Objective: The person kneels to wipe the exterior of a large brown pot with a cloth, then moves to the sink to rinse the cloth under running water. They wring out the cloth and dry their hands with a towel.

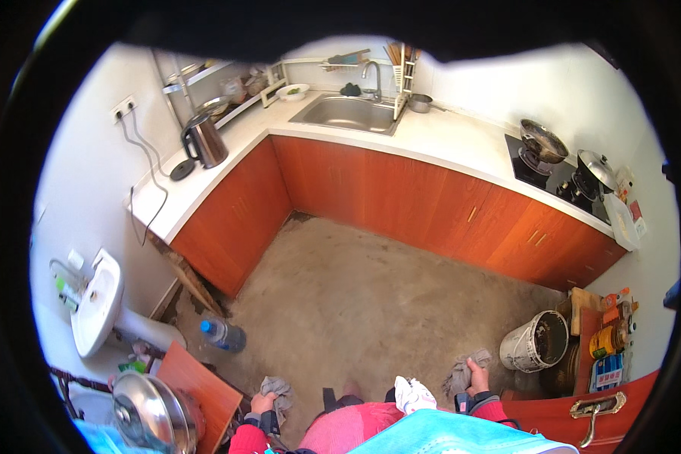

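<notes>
My left hand is low in the view, its fingers closed on a crumpled grey cloth that hangs over the concrete floor. On the other side, my right hand grips another grey rag, close to a white plastic bucket with a stained, dark inside. Both arms are held apart, one on each side of my body. A white printed cloth shows at my front, beside a blue face mask at the lower edge of the view.
A pedestal washbasin and a blue-capped bottle stand left, near a lidded steel pot. Red-brown cabinets carry a white counter with a steel sink, an electric kettle and a gas hob. A door handle is at right.
</notes>
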Demonstrator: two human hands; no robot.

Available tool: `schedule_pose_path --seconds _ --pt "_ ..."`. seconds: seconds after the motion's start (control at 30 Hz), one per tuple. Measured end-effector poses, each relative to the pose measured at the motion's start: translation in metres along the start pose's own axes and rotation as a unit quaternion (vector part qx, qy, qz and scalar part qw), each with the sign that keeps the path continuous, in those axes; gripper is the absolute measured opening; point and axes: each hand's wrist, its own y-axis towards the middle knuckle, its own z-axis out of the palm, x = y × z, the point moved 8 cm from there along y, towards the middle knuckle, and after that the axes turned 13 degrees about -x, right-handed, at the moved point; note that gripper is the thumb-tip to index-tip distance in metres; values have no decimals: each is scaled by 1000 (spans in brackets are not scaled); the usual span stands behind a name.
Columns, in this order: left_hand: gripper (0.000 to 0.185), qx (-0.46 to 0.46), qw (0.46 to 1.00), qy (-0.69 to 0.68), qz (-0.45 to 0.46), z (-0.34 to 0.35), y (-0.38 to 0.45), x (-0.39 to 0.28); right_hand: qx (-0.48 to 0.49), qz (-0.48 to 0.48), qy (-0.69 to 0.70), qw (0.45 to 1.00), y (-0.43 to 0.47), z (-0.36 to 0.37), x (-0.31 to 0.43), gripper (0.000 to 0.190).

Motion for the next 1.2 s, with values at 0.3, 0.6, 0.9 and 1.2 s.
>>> schedule_pose_path --seconds 0.3,0.6,0.9,1.2 --pt "59 -7 999 36 -23 52 114 -144 -21 -52 46 997 98 123 103 25" --pt "57 -6 992 80 -102 85 155 -173 179 9 -18 984 166 400 199 25" --pt "55 -37 971 193 -139 69 314 -211 199 37 -8 979 201 568 187 26" --pt "42 0 980 -195 -45 49 531 -443 259 -28 86 962 206 715 258 43"
